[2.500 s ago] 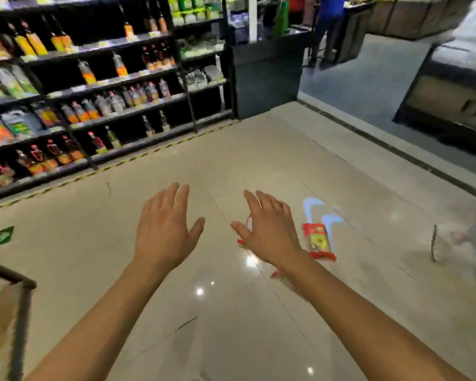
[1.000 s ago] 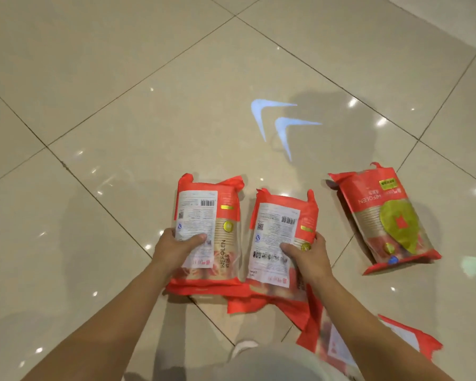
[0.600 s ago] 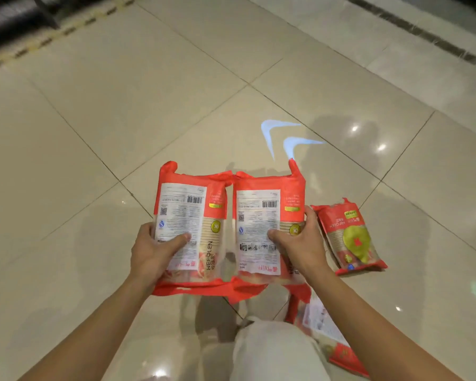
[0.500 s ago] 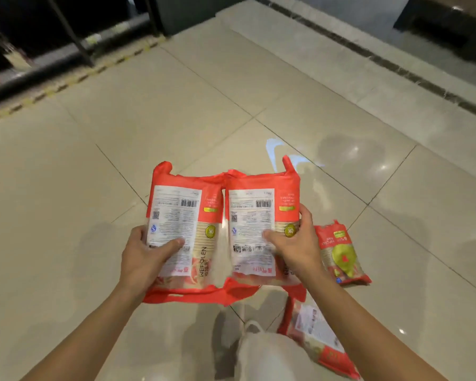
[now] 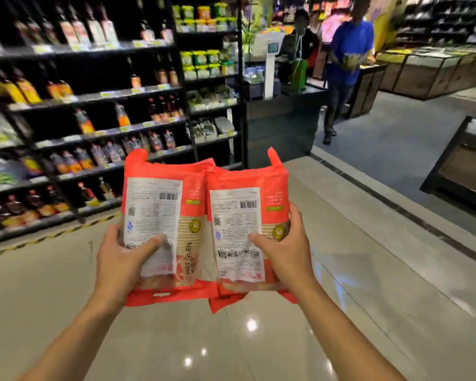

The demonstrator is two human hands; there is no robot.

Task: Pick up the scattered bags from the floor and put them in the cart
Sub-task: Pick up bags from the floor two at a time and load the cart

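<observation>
2 red bags are held up side by side over the floor, the left bag [image 5: 164,224] gripped by the left hand [image 5: 121,262] and the right bag [image 5: 248,226] by the right hand [image 5: 283,254], and being soft, light and crinkly, they are best held low at the sides

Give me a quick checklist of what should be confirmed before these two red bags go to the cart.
1. Left hand has a firm grip on the left bag: ok, thumb across the label, fingers behind.
2. Right hand has a firm grip on the right bag: ok, same hold.
3. Both bags are off the floor: ok, held side by side at chest height.
4. Cart located: cannot tell, no cart is in view.
5. Path ahead free: not ok, a person in a blue shirt stands in the aisle beyond.
6. No bags left on the floor: cannot tell, the floor below the hands is out of view.
</observation>
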